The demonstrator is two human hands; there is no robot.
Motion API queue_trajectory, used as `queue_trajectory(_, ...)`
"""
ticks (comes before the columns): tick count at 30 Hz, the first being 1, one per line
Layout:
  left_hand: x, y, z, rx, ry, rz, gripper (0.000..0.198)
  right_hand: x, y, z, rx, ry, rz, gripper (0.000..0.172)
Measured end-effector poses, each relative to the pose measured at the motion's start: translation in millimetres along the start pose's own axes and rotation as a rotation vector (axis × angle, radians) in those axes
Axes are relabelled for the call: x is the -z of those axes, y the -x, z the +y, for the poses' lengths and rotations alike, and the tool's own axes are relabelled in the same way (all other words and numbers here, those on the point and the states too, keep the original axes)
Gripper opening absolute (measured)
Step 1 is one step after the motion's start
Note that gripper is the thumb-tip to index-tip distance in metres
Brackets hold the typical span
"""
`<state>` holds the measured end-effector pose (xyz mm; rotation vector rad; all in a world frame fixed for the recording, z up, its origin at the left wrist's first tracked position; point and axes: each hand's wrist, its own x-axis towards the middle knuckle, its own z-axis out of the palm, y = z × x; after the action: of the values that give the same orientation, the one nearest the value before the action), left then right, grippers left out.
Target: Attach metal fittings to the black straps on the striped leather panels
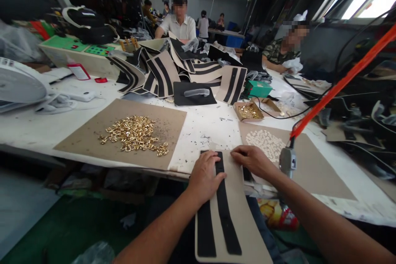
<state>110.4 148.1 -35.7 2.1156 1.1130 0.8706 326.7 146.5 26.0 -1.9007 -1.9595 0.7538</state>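
A long beige panel (244,218) with two black strips (227,231) runs from the table's front edge down toward my lap. My left hand (204,178) lies on its upper part, fingers over the dark strip and thumb apart. At the panel's upper right edge, my right hand (252,160) has its fingertips pinched together; whatever they hold, if anything, is too small to make out. Beside that hand, many small pale pieces (266,142) lie spread on a brown board (315,165). To the left, a heap of gold-coloured metal clasps (133,132) rests on another brown board (89,132).
Striped panels (162,72) pile up at the table's back. A small cardboard box (247,111) holds gold pieces near a green box (259,88). An orange-wrapped cord (340,86) with a grey tool slants down at right. A fan (21,82) stands left. Co-workers (185,24) sit opposite.
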Motion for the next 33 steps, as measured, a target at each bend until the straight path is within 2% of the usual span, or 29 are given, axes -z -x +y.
queue_trajectory(2,-1.5,0.4,-1.4,-0.003,-0.005,0.004,0.046,-12.8,6.3,-18.6,0.061,-0.193,-0.072,0.029)
queue_trajectory(4,-2.8,0.5,-3.1,-0.007,-0.006,0.004,0.048,-24.5,7.6,-28.0,0.091,-0.224,-0.063,0.026)
queue_trajectory(9,-2.0,-0.2,-4.1,-0.003,0.003,-0.016,0.049,-41.1,-1.0,-21.4,0.096,-0.16,-0.002,0.023)
queue_trajectory(14,0.1,5.3,1.4,-0.022,0.002,-0.015,0.05,-46.3,-2.6,-12.2,-0.005,-0.125,-0.025,0.022)
queue_trajectory(18,-1.6,9.2,-0.4,-0.033,-0.012,-0.016,0.054,-46.4,-7.7,-9.4,-0.092,-0.073,-0.096,0.027)
queue_trajectory(24,0.5,10.7,0.7,-0.014,-0.038,-0.019,0.052,-41.7,-13.9,-11.2,-0.027,-0.053,-0.213,0.037)
queue_trajectory(28,3.7,9.2,5.2,-0.026,-0.027,-0.029,0.051,-44.8,-14.7,-16.2,-0.09,-0.048,-0.156,0.029)
queue_trajectory(30,3.6,7.9,6.2,-0.025,-0.026,-0.022,0.05,-43.6,-9.6,-21.4,-0.068,-0.096,-0.112,0.026)
queue_trajectory(33,0.4,3.9,2.2,-0.007,-0.022,-0.004,0.051,-34.4,8.6,-27.5,-0.017,-0.237,0.051,0.029)
